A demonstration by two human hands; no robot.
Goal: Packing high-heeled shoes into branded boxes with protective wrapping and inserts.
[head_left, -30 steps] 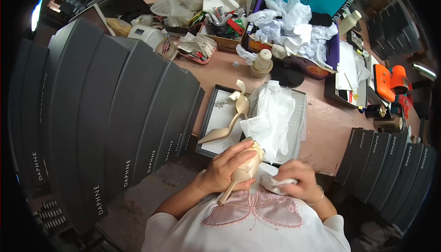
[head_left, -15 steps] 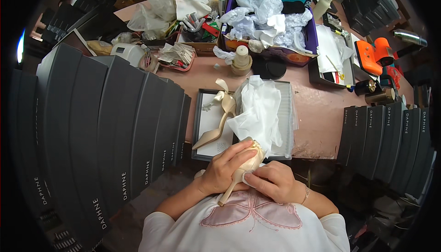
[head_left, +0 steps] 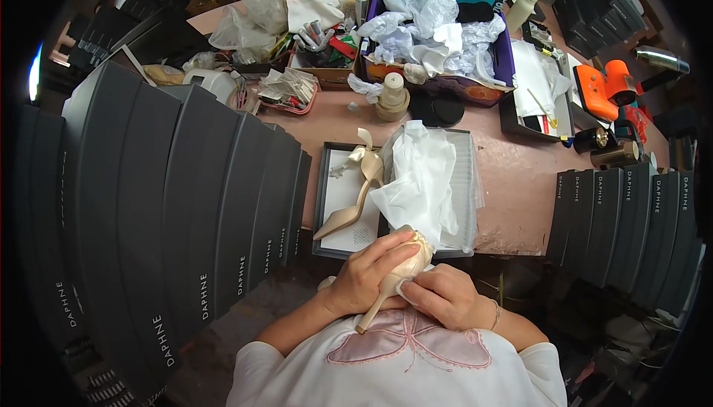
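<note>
With the left hand (head_left: 368, 277) wrapped around a beige satin high-heeled shoe (head_left: 397, 273) held just above the lap and the right hand (head_left: 442, 295) pinching a small white cloth (head_left: 405, 288) against it, hard rubbing might mark the satin, while the fingers hide the contact spot.

Box stacks (head_left: 186, 206) hemming the open shoebox (head_left: 334, 206)
</note>
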